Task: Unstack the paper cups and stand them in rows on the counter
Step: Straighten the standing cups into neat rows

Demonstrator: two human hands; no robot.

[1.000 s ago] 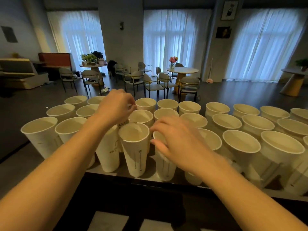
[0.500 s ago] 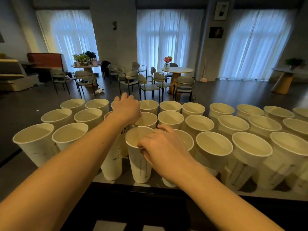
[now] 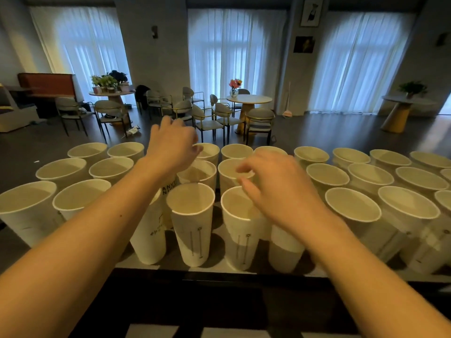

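While both hands hang over the cups point(image 3: 192, 223) on the surface point(image 3: 219, 270) (left hand point(image 3: 172, 145) loose, right hand point(image 3: 271, 189) open, both empty), a bump could tip the close rows.

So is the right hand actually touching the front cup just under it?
Cannot tell. In the head view the right hand overlaps the rim of the front cup, with curled fingers hiding that edge, so neither contact nor a gap shows plainly.
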